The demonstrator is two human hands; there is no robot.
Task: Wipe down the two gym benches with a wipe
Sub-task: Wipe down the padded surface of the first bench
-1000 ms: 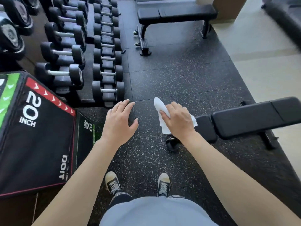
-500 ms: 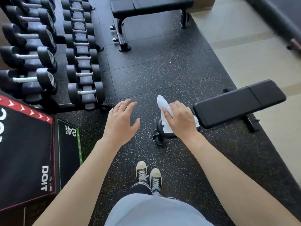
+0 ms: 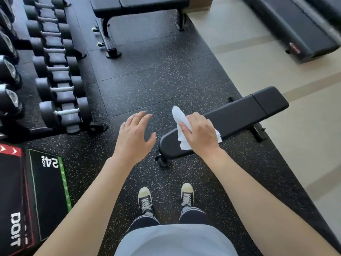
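At the far left a rack [image 3: 60, 126] is seen, on which dumbbells [image 3: 61, 112] are laid in rows, each resting crosswise in its own cradle. Below it, at the lower left, a black box [image 3: 46, 191] printed with "24 INCH" is stood on the speckled mat [image 3: 147, 85]. Towards the middle, the left hand [image 3: 135, 136] is held above the mat with its fingers straight and slightly spread, the thumb set apart; nothing is gripped or touched by it. Directly below, two shoes [image 3: 145, 200] are planted on the mat. To the right of the left hand, the near bench [image 3: 236, 117] is laid aslant, its rounded end just beside that hand and its far end reaching the pale floor [image 3: 258, 67]. A white wipe [image 3: 181, 122] is pressed on the near end of this bench by the right hand [image 3: 200, 133], the fingers being bent over it and the thumb pinching its left edge; one corner of the wipe is stuck up past the fingertips and another part is shown at the right of the hand. At the top, well apart, the far bench [image 3: 140, 4] is stood on the mat, untouched. At the upper right a dark machine [image 3: 299, 28] is set on the pale floor.
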